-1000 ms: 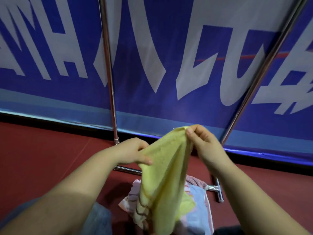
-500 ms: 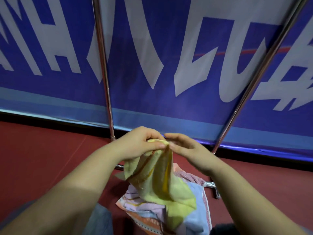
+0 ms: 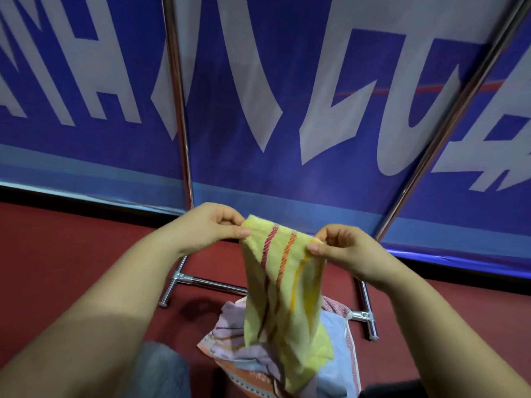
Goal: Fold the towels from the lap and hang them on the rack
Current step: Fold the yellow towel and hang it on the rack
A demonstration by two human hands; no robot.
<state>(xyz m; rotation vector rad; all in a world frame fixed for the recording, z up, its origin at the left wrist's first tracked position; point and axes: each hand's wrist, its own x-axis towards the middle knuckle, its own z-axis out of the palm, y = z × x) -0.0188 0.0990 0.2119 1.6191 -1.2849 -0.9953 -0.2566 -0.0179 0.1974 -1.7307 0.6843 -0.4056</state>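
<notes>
Yellow towel (image 3: 283,285) is pinched at its top corners by left hand (image 3: 209,226) and right hand (image 3: 344,248), held above the lap pile (image 3: 330,366). Folding in hand; halving is judged next, then rack (image 3: 178,116).

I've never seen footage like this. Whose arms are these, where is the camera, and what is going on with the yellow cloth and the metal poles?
There is no machine here: these are a person's own two bare arms, filmed by one wide-angle camera worn on the head, looking forward and down. The left hand and the right hand each pinch a top corner of a yellow striped towel, so it hangs down between them. Below it, on the person's lap, lies a pile of other towels in pink, blue and orange. The shiny poles belong to a metal rack standing on the red floor; its upright tubes and feet are in view, its top bar is not. Behind it hangs a blue banner with large white letters.
</notes>
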